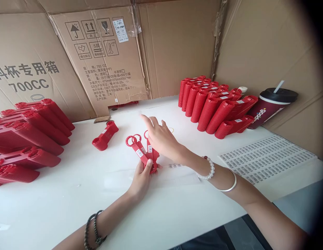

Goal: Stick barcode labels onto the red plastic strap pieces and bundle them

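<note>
My left hand (143, 178) grips a small bunch of red plastic strips (139, 149) with ring-shaped ends and white labels. The strips stand up from my fingers, and their lower ends are partly hidden by them. My right hand (161, 136) hangs just beside the top of the bunch, fingers apart and holding nothing. Whether it touches the strips, I cannot tell. A thicker nested red bundle (105, 136) lies on the white table (72, 205), to the left of both hands.
Stacked red bundles (25, 139) fill the table's left side, and more (210, 104) stand at the back right. A barcode label sheet (267, 159) lies at right. A dark red cup (268, 111) with black lid and straw stands beyond it. Cardboard sheets (98, 59) form the back wall.
</note>
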`<state>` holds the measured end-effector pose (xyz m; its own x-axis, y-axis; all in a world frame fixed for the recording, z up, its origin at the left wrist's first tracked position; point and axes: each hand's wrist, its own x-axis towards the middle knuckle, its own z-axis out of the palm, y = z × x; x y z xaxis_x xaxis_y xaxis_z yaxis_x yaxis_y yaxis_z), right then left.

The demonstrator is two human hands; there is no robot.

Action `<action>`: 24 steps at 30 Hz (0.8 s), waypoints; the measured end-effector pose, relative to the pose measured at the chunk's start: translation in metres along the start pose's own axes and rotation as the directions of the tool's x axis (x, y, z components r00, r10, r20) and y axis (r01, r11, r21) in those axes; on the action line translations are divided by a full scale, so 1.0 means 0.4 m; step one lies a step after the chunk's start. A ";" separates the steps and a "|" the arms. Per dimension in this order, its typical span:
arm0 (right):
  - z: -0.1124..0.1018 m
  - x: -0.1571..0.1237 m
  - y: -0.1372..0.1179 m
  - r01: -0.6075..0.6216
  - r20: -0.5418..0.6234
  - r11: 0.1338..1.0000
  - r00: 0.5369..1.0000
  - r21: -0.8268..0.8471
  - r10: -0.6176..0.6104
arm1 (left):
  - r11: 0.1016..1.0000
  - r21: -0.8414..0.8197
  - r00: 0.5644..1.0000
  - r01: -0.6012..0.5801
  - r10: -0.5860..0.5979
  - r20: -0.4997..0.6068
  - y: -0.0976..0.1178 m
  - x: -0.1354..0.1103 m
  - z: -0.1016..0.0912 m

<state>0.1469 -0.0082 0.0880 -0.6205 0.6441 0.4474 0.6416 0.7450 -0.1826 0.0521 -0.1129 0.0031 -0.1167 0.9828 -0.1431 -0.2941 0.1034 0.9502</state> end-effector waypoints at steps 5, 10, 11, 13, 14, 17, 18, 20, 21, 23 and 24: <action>0.006 0.012 0.014 -0.031 0.097 0.944 0.995 0.330 -0.001 | 0.994 0.112 0.998 -0.020 0.013 0.068 -0.007 0.000 -0.007; -0.005 0.034 0.058 -0.027 0.114 0.699 0.990 0.715 -0.078 | 1.000 -0.021 1.000 0.009 -0.009 0.011 0.005 0.002 0.003; -0.013 0.037 0.068 -0.063 0.135 0.709 0.990 0.703 -0.046 | 0.998 -0.056 1.000 0.018 -0.018 -0.007 0.008 0.003 0.004; -0.028 0.037 0.085 -0.159 0.259 0.761 0.966 0.629 -0.012 | 0.993 -0.113 0.999 0.030 -0.034 -0.037 0.011 0.006 0.005; -0.034 0.035 0.092 -0.206 0.343 0.783 0.939 0.587 -0.011 | 0.991 -0.133 0.998 0.032 -0.038 -0.047 0.012 0.008 0.005; -0.038 0.026 0.106 -0.270 0.506 0.798 0.861 0.539 -0.050 | 0.984 -0.175 0.998 0.032 -0.043 -0.056 0.013 0.012 0.002; -0.035 0.024 0.108 -0.273 0.519 0.792 0.853 0.547 -0.064 | 0.981 -0.189 0.997 0.033 -0.045 -0.058 0.013 0.012 0.002; -0.028 0.021 0.107 -0.262 0.518 0.774 0.850 0.576 -0.097 | 0.975 -0.218 0.996 0.037 -0.054 -0.069 0.013 0.011 0.002; -0.025 0.019 0.104 -0.253 0.511 0.770 0.853 0.586 -0.108 | 0.972 -0.230 0.995 0.040 -0.059 -0.076 0.013 0.011 0.002; -0.021 0.017 0.094 -0.249 0.490 0.776 0.867 0.580 -0.089 | 0.969 -0.243 0.994 0.041 -0.064 -0.090 0.012 0.009 0.002; -0.020 0.015 0.087 -0.255 0.479 0.787 0.876 0.562 -0.059 | 0.969 -0.244 0.993 0.039 -0.063 -0.095 0.011 0.009 0.002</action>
<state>0.1692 0.0203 0.0913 -0.7972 0.6034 -0.0171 0.4097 0.5199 -0.7496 0.0510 -0.1087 0.0070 -0.1872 0.9553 -0.2287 -0.5213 0.1007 0.8474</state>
